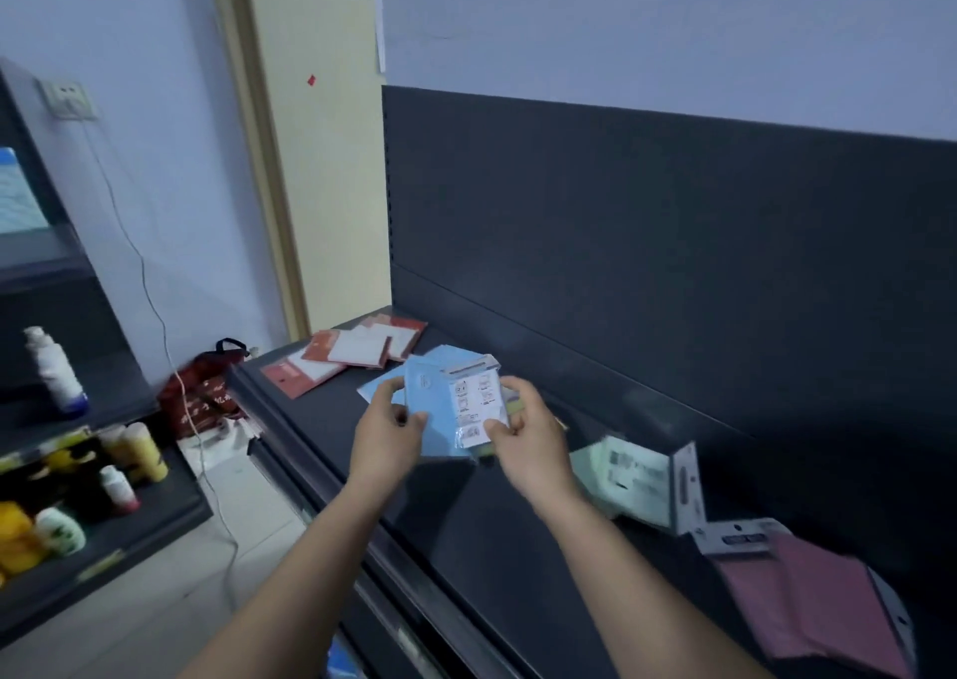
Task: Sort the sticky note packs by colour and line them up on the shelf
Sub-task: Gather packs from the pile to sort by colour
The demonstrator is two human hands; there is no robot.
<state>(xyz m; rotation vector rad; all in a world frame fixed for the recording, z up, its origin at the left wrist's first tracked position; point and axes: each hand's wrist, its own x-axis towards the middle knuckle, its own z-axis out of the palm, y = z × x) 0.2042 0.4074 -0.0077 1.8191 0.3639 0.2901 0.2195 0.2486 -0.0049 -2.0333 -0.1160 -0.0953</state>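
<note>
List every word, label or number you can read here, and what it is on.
Nothing reads clearly.
Blue pack: printed back label, too blurred.
Pale green pack: dark print, too blurred.
Pink pack: header print, too blurred.
Red bag: white characters, too blurred.

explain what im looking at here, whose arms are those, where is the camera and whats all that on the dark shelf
There is no machine here: a person wears one wide-angle camera on the head, so this single picture looks forward and down at their own arms. The left hand and the right hand together grip a small stack of blue packs of sticky notes, one showing its white printed back. On the dark shelf lie red packs at the far left end, loose blue packs just behind the hands, pale green packs to the right, and pink packs nearest on the right. A second shelf unit at the left holds bottles.
</note>
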